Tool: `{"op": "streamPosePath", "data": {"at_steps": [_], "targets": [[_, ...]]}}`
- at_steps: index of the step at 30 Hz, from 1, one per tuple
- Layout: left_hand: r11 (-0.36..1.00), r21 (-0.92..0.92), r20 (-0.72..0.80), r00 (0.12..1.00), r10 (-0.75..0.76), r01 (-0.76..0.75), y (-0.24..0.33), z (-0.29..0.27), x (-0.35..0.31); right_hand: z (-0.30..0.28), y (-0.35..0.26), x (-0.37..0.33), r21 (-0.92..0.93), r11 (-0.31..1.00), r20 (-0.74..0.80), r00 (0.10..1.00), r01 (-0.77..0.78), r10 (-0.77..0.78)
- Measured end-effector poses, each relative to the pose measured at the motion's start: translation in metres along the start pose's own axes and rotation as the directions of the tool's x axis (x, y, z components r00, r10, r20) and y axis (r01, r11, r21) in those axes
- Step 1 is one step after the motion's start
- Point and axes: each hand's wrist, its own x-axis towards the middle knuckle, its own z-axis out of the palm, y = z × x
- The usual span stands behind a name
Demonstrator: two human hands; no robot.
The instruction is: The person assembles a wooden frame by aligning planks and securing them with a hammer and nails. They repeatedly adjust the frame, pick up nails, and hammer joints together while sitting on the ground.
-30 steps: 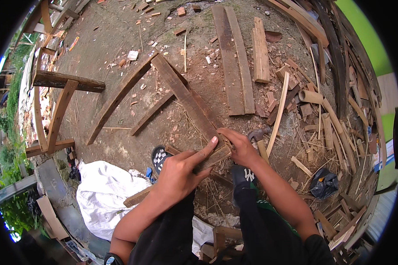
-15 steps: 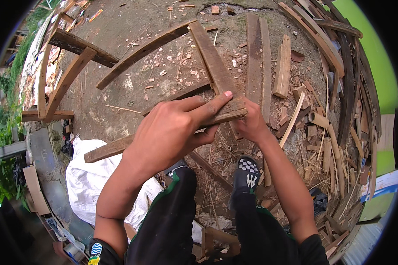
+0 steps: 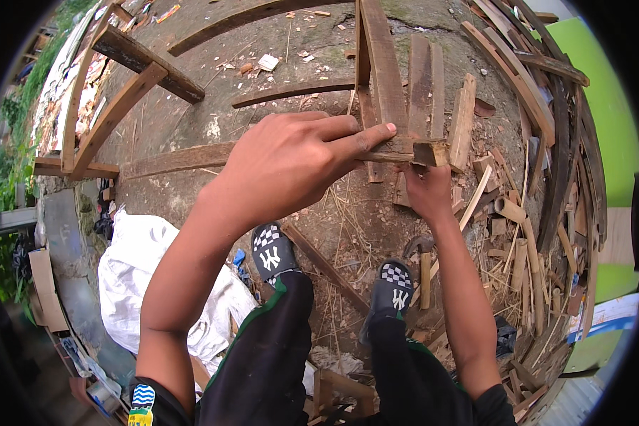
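A wooden frame of nailed-looking planks (image 3: 383,71) is held up before me, one wide board running away from me. Its near plank (image 3: 177,162) stretches far out to the left. My left hand (image 3: 284,167) is closed over this near plank, with the index finger laid along its top close to the corner. At the corner's right end, my right hand (image 3: 429,188) grips the wood from below; its fingers are partly hidden by the plank. Two thinner crossbars (image 3: 298,90) reach left from the wide board.
A white sack (image 3: 138,277) lies at left by my sandalled feet. Another wooden frame (image 3: 113,128) stands far left. Near my right foot is what looks like a hammer (image 3: 424,280). Scrap wood and bamboo (image 3: 525,263) pile up at right, beside long boards (image 3: 571,142).
The wooden frame has shifted right and away from me, and turned slightly, its corner now farther right. Both hands moved with it. The hammer-like tool and my left sandal show more fully.
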Motion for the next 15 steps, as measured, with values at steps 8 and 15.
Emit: {"op": "streamPosePath", "data": {"at_steps": [8,15], "targets": [[0.999,0.017,0.045,0.998,-0.052,0.052,0.002,0.048,-0.022,0.022,0.027,-0.043,0.025,0.989,0.107,0.985,-0.143,0.139],[0.995,-0.027,0.108,0.99,-0.088,0.091,0.032,0.05,-0.043,0.022,0.036,-0.067,-0.005,0.984,0.102,0.979,-0.178,0.178]]}}
